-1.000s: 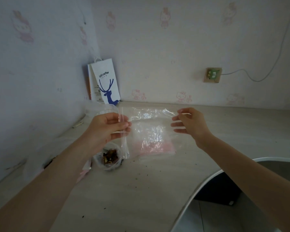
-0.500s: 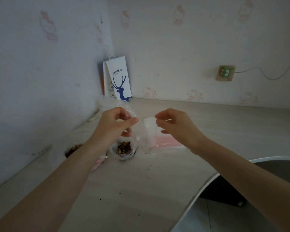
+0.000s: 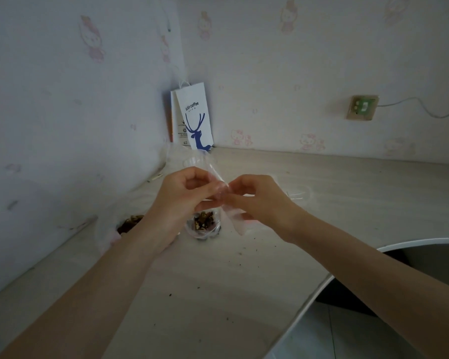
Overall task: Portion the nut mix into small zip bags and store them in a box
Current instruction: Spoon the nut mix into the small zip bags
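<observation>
Dim, flat indoor light, soft faint shadows, slight overall blur, wide-angle bending at edges

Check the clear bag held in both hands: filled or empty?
Empty: the clear bag pinched by left hand and right hand is see-through, with no nuts inside.

Cartoon-cat wallpaper (image 3: pixel 244 60), pale countertop (image 3: pixel 347 182)

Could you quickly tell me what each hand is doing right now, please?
Left hand: closed, fingers pinching the clear zip bag.
Right hand: closed, fingers pinching the same bag.
</observation>
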